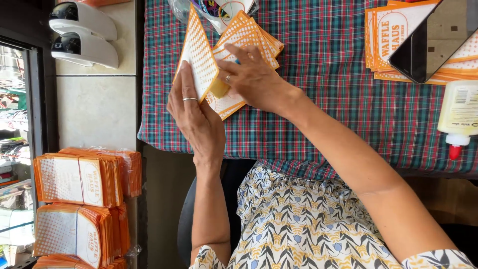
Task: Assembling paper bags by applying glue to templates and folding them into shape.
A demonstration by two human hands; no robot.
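Orange-and-white paper sleeve (198,52), dotted print, stands lifted on edge at the far left of the counter (318,114), over a plaid cloth. Your left hand (195,117) backs it, fingers (185,82) flat and extended along the sleeve, not curled. Your right hand (254,77) presses down on the fanned stack of like sleeves (251,35) just right of it, fingers bent; a small yellow piece (219,88) sits between thumb and sleeve, and you cannot tell whether it is pinched.

Handling, by judgement: light, thin, flexible card or paper; creases easily, slides on its neighbours. Take it by the edge near a corner, pinch light, support the flat face. Glue bottle (459,117) lies at the right edge, well apart.
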